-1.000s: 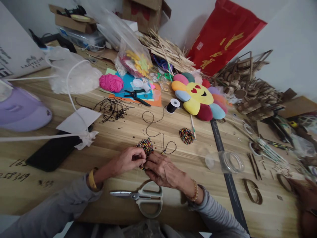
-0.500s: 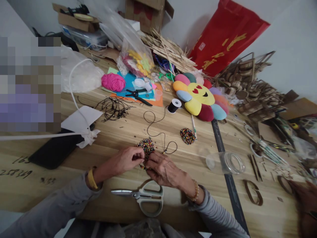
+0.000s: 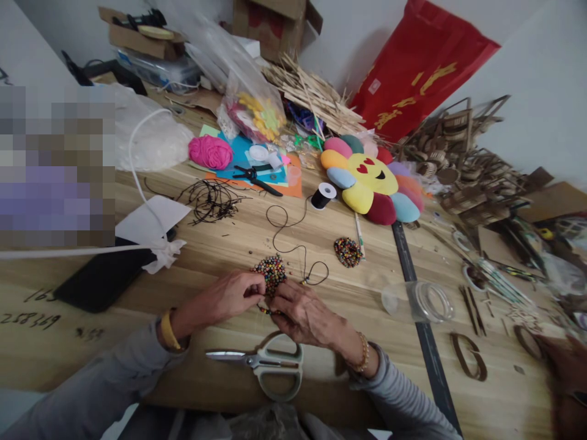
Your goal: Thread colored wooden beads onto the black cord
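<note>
A small heap of multicoloured beads [image 3: 271, 269] lies on the wooden table just beyond my fingers. My left hand [image 3: 232, 294] pinches thumb and forefinger together at the heap's near left edge; whatever is between the tips is too small to make out. Curled over from the other side, my right hand [image 3: 306, 313] grips a short string of beads [image 3: 265, 310], which loops out towards my left fingers. Scissors [image 3: 275, 362] with pale handles lie just below both hands, blades pointing left. A black cord [image 3: 288, 249] runs from a spool [image 3: 323, 195] down to a small loop beside my right hand.
A coiled bead strand [image 3: 347, 252] lies to the right, below a flower cushion [image 3: 370, 177]. A clear plastic jar [image 3: 424, 300] lies on its side. Left are black cord scraps [image 3: 213, 200], pliers [image 3: 254, 175], pink yarn [image 3: 211, 151] and a dark phone-like slab [image 3: 103, 281]. Another person's hand [image 3: 564, 366] shows far right.
My left fingertips have shifted very slightly left. My right hand stays in place with the bead string; the other things on the table are unchanged.
</note>
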`<move>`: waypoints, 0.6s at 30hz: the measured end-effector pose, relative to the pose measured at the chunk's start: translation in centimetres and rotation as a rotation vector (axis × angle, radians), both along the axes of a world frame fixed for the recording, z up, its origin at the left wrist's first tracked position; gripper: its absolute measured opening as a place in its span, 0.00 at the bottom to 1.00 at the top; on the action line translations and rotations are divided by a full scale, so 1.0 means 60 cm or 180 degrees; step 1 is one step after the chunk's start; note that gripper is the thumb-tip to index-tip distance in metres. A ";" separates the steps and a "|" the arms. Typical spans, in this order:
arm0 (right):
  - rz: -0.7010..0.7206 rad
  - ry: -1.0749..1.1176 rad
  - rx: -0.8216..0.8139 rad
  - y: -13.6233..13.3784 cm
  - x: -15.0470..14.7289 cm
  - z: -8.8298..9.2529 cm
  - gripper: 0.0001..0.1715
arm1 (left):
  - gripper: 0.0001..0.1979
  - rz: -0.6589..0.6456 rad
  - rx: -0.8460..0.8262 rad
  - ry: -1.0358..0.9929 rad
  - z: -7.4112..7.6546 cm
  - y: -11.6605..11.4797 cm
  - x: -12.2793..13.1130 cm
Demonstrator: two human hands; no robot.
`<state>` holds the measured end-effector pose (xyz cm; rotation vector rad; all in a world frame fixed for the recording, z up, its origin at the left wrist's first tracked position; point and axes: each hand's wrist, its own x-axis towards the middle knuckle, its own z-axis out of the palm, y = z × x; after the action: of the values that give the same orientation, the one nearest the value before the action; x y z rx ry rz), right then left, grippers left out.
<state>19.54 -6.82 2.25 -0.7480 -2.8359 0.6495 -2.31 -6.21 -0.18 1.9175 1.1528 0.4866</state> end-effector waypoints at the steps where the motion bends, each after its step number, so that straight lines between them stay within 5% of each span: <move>1: -0.0009 -0.0003 -0.0006 0.000 0.000 0.001 0.03 | 0.05 0.0003 -0.0018 -0.0016 0.001 0.000 0.000; 7: -0.0250 0.0467 -0.0293 0.003 0.000 0.007 0.03 | 0.03 0.0048 -0.0358 -0.0302 0.010 0.005 0.004; 14: -0.1163 0.1668 -0.2197 -0.009 -0.020 -0.024 0.18 | 0.07 0.0357 -0.0531 -0.0827 0.014 0.001 0.011; 18: -0.1461 0.1860 -0.2633 -0.013 -0.026 -0.041 0.12 | 0.06 0.0340 -0.0553 -0.0840 0.020 -0.003 0.016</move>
<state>17.96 -7.58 -0.20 -1.0335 -1.7312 1.6362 -1.36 -6.36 1.05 1.5958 1.0898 0.6544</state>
